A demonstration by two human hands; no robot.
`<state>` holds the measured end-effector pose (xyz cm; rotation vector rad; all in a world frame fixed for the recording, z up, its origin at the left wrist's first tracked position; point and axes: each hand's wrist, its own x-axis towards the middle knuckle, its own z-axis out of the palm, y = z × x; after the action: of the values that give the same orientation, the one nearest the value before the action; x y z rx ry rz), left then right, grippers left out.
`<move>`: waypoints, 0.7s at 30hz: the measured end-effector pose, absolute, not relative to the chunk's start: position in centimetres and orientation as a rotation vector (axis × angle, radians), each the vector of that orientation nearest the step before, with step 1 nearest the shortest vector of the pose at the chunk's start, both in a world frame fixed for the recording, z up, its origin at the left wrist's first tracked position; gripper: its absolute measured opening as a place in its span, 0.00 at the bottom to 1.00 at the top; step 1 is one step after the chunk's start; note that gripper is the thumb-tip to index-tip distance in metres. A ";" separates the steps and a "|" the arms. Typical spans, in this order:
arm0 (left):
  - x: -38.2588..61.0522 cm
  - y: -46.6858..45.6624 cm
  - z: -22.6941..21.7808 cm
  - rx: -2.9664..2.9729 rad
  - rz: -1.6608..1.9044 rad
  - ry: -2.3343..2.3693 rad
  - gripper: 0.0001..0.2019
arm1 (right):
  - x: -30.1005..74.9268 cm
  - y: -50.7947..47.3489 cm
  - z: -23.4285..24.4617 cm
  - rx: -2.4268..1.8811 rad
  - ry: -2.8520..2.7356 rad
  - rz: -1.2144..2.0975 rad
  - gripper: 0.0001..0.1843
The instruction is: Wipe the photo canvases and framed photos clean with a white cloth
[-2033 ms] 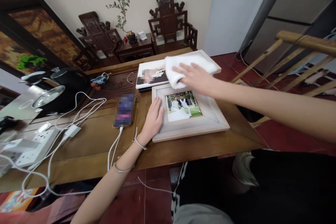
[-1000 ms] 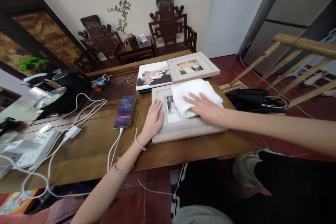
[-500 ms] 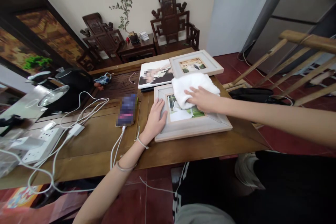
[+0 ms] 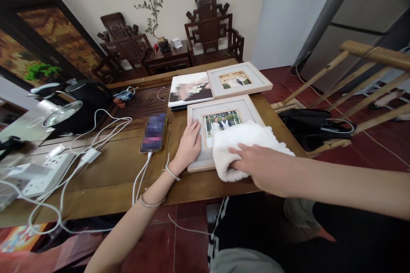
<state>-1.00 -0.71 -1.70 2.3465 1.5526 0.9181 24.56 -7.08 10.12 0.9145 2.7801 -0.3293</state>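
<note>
A pale wooden picture frame (image 4: 196,116) with a photo of two people lies flat near the front edge of the table. My left hand (image 4: 189,145) rests on its left side, fingers stretched out along the border. In my right hand (image 4: 256,162) is a folded white towel (image 4: 246,136), pressed on the frame's lower right part and hanging over its near edge. The towel hides that corner and part of the photo. Behind lie a second pale frame (image 4: 261,79) and a white-edged photo panel (image 4: 176,102) stacked on something dark.
On the wooden table (image 4: 112,179), a phone (image 4: 153,133) with a white cable lies left of my left hand. Farther left are a power strip (image 4: 48,175), tangled cords and a black kettle (image 4: 86,98). A bamboo chair (image 4: 368,53) stands at right, with a black bag (image 4: 307,121) beside it.
My right hand has drawn the towel from the frame's far edge toward me and slightly right, uncovering the upper photo. My left hand stays on the left border.
</note>
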 end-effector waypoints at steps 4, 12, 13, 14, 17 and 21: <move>-1.0 -0.7 -1.7 2.364 0.909 1.566 0.24 | 24.7 -3.5 6.7 1.010 2.813 -0.148 0.37; -1.0 -0.7 -1.7 2.374 0.898 1.573 0.24 | 25.5 7.5 4.2 1.105 2.875 0.277 0.40; -1.1 -0.7 -1.7 2.372 0.896 1.576 0.24 | 25.4 8.2 4.2 1.098 2.877 0.291 0.40; -1.1 -0.7 -1.7 2.370 0.897 1.578 0.24 | 25.2 8.5 4.2 1.090 2.878 0.292 0.40; -1.2 -0.7 -1.9 2.369 0.920 1.566 0.24 | 24.5 7.7 4.3 1.087 2.878 0.274 0.38; -1.2 -0.6 -2.1 2.377 0.937 1.560 0.24 | 24.2 3.9 5.0 1.064 2.865 0.164 0.35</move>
<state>-1.21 -0.60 -2.12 2.3772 1.5599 0.9367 24.23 3.92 5.03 1.0638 2.8654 0.1640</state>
